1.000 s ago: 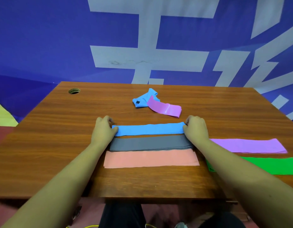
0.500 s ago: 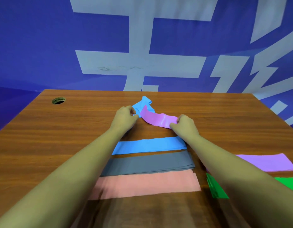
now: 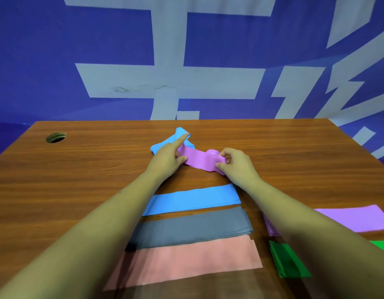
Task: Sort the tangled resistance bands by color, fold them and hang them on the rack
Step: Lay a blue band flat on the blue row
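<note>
A crumpled purple band (image 3: 199,158) lies across a crumpled blue band (image 3: 180,134) at the middle of the wooden table (image 3: 78,180). My left hand (image 3: 167,159) pinches the purple band's left end, with its index finger stretched out over the blue band. My right hand (image 3: 235,164) pinches the purple band's right end, which curls up. Nearer me lie three folded flat bands in a column: blue (image 3: 195,199), grey (image 3: 193,228) and pink (image 3: 191,262). A flat purple band (image 3: 357,219) and a green band (image 3: 288,262) lie at the right, partly under my right forearm.
A round cable hole (image 3: 55,137) sits at the table's far left corner. A blue wall with large pale characters (image 3: 171,78) stands right behind the table's far edge. No rack is in view.
Both hands left the folded blue band and reached forward to the crumpled pile. They now pinch the two ends of the purple band, and its right end has lifted and curled.
</note>
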The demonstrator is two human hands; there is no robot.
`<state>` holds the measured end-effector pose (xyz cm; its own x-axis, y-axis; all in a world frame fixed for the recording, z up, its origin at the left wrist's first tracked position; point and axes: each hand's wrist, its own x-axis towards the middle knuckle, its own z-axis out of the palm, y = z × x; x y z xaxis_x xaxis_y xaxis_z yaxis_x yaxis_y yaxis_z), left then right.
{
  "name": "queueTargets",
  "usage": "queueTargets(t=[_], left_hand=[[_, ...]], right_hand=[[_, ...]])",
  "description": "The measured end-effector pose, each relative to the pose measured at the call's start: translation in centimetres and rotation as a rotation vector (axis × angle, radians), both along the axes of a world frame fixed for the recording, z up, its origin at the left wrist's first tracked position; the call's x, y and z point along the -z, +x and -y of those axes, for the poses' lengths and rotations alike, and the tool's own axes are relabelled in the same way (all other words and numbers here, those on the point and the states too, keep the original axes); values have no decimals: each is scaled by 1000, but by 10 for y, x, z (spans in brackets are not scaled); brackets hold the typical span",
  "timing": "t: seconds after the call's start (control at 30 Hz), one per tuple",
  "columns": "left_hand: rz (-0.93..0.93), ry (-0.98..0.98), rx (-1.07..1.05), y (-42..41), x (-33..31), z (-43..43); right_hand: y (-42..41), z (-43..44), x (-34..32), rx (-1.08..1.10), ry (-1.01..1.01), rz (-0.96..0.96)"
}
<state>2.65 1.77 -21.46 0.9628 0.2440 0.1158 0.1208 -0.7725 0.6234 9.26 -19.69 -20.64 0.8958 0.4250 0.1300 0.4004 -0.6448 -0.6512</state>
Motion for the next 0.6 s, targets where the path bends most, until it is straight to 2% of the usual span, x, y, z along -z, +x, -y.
queueTargets(t=[0.1, 0.33, 0.43, 0.6], left_hand=[[-22, 132, -6, -4, -8, 4], [241, 5, -122, -29, -63, 11], [265, -23, -34, -52, -94, 17], [166, -241, 43, -96, -130, 31]], right_hand=[[-7, 1, -22, -74, 24, 80], [-19, 22, -82, -71, 71, 172], [-30, 41, -104, -28, 146, 104], [-54, 81, -125, -50, 250, -45]])
